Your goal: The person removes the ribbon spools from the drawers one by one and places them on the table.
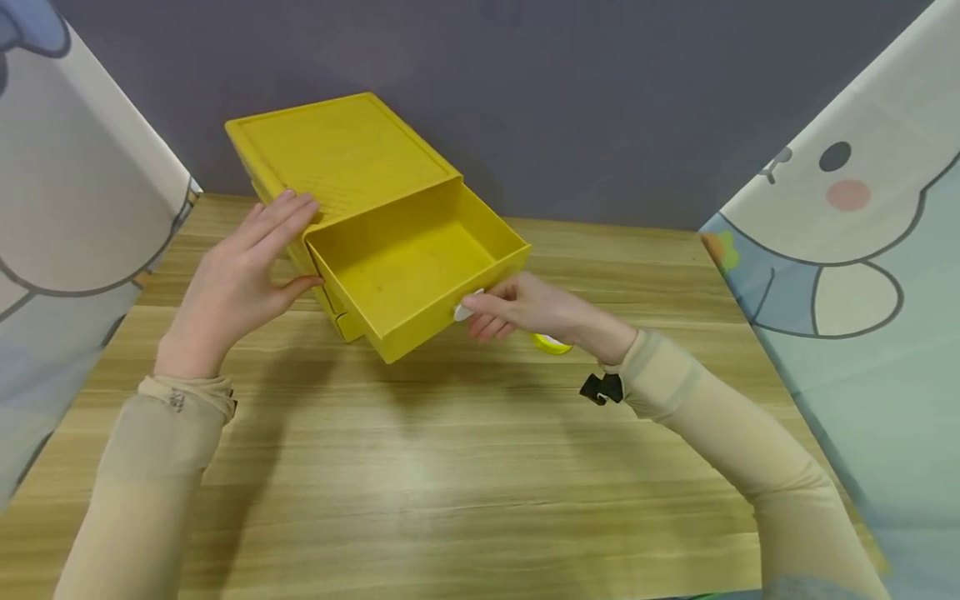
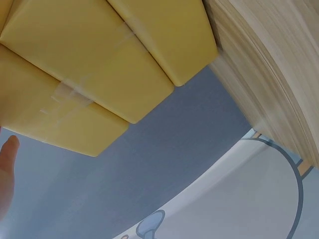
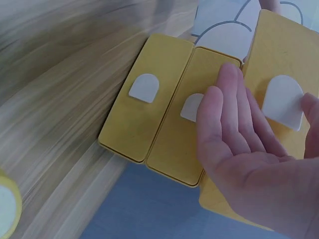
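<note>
A yellow drawer cabinet (image 1: 345, 154) stands at an angle near the back of the table. Its top drawer (image 1: 420, 267) is pulled out, showing a bare yellow floor. My left hand (image 1: 243, 271) rests on the cabinet's left front edge, fingers straight over the top and thumb lower by the side. At the drawer front is my right hand (image 1: 525, 308), its thumb at the edge of the white handle (image 3: 283, 102). The other fingers stretch straight below that drawer, overlapping the middle drawer's white handle (image 3: 190, 107). The lowest drawer (image 3: 134, 119) sits pushed in.
A round yellow thing with a white face (image 1: 551, 345) lies on the wooden table (image 1: 450, 475), partly behind the right wrist. A dark wall (image 1: 585, 108) rises behind. Cartoon-printed cloths (image 1: 840, 250) hang at both sides.
</note>
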Motion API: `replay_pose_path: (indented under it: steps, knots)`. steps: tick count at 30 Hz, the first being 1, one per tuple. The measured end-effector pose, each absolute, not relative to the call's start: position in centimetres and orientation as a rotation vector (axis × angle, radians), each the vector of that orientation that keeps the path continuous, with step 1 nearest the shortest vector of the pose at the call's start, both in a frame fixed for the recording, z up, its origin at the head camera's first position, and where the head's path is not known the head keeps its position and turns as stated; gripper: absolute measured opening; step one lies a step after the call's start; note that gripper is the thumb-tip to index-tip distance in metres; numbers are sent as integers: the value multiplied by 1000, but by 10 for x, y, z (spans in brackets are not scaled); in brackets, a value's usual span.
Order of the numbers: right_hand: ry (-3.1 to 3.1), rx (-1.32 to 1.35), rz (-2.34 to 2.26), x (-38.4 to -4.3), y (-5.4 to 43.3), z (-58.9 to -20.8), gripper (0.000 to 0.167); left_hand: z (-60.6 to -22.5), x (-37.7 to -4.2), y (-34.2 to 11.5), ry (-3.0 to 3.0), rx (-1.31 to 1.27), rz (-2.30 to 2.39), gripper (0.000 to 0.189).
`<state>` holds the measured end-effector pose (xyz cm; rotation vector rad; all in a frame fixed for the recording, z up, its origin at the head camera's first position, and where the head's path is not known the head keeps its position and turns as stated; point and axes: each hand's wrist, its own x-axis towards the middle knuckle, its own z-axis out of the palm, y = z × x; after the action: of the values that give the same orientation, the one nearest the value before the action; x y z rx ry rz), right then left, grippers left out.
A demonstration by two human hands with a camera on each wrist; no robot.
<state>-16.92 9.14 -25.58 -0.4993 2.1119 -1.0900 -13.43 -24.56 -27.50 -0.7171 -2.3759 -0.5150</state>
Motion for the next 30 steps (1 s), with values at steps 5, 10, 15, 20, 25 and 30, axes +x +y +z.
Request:
replay_pose_path:
  steps: [5,10,15,20,25,30]
  knots:
    - [2109,-497,-1135,-173,85,-251,40,-273,-135,-244,-2385,-708,-501,88]
    - [2114,-468,-1161,-182,75,-249,41,-272,-136,-244,-2403,-699,-493,87]
    - [2103,-462,-1172,-192,64,-249,43,-273,-136,-243,-2403,-699,-506,87]
    - [2090,-400,-1211,-199,51,-249,45,-274,-136,-244,-2395,-702,-523,87]
    - [2104,-370,-1230,-204,40,-248,48,-273,-135,-244,-2395,-699,-526,86]
    - [2116,-371,-1248,-210,29,-248,50,-272,-134,-244,-2395,-692,-528,86]
